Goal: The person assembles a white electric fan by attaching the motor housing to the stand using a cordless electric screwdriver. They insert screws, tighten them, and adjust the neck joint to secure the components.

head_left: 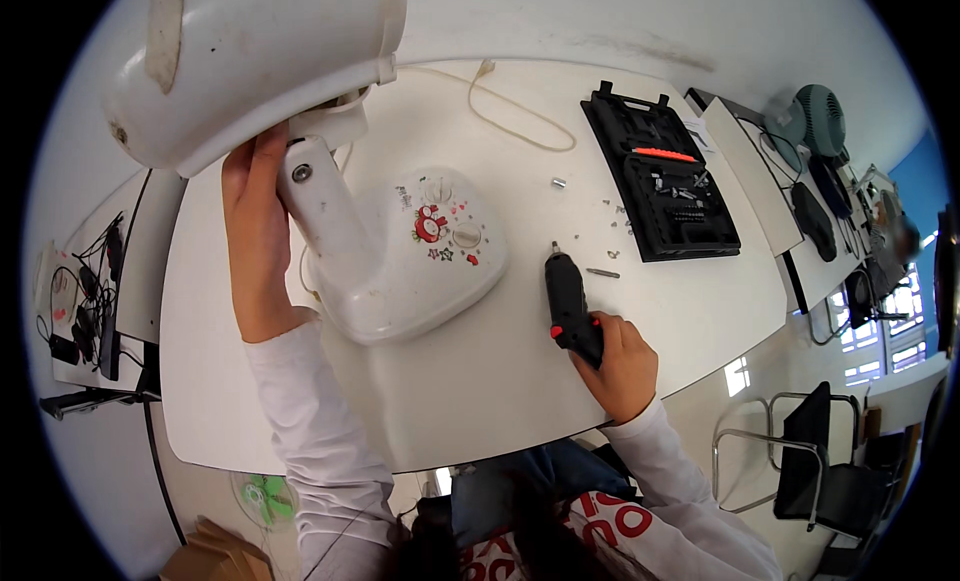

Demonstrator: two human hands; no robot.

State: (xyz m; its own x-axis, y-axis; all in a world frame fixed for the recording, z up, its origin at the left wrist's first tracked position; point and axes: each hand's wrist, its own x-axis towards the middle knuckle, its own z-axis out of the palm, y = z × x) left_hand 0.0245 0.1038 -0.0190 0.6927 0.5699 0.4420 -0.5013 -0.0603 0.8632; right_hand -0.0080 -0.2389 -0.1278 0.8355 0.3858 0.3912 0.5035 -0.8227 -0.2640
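Observation:
A white desk fan's body stands on the left of the table, its rounded base bearing two knobs and a red cartoon print. Its large motor housing tilts toward me at the upper left. My left hand is closed at the top of the fan's neck, just under the housing; some of its fingers are hidden behind. A screw sits in the neck's joint. In my right hand is a black cordless screwdriver with red accents, its bit pointing away from me above the tabletop.
An open black tool case with bits and sockets lies at the right. Near it are a loose bit, a small metal socket and several screws. A pale power cord curves at the back. A chair stands lower right.

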